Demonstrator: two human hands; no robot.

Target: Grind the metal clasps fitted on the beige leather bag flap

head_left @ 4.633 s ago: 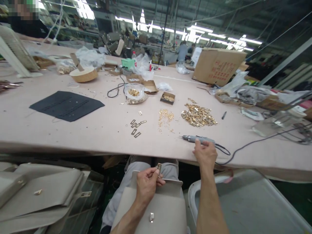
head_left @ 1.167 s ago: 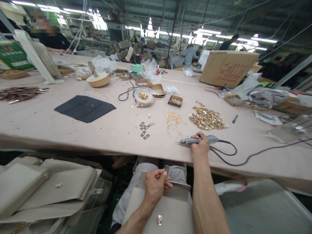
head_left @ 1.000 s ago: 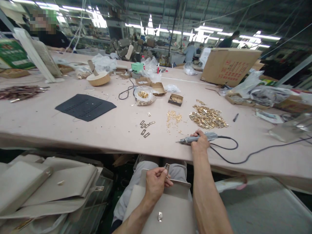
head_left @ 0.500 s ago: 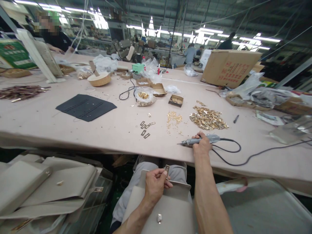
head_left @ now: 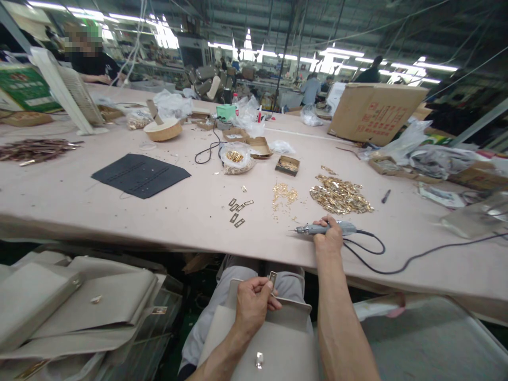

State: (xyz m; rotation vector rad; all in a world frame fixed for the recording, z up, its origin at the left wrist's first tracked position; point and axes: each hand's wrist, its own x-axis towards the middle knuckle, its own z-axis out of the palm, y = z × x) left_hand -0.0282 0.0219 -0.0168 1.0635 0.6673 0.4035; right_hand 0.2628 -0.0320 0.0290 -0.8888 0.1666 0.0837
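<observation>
Grey screwdriver [head_left: 347,227]: right hand [head_left: 329,236] gripping | metal plate [head_left: 272,277]: left hand [head_left: 253,302] pinching | carton [head_left: 377,111]: red print [head_left: 372,128], illegible

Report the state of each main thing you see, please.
Left hand, closed on plate
Right hand, closed on driver
Driver, cord attached, power unclear
Plate, pinched
Bag, lock uncovered
Pouch, open, gold pieces inside
Small box, open, filled
Fan, on or off unclear

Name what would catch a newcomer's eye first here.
The heap of gold fittings glitters on the table, right of centre, just beyond the grey tool in the right hand. The big carton with red print stands at the back right. Below, the left hand holds a small metal plate over a beige piece with a shiny clasp.
</observation>
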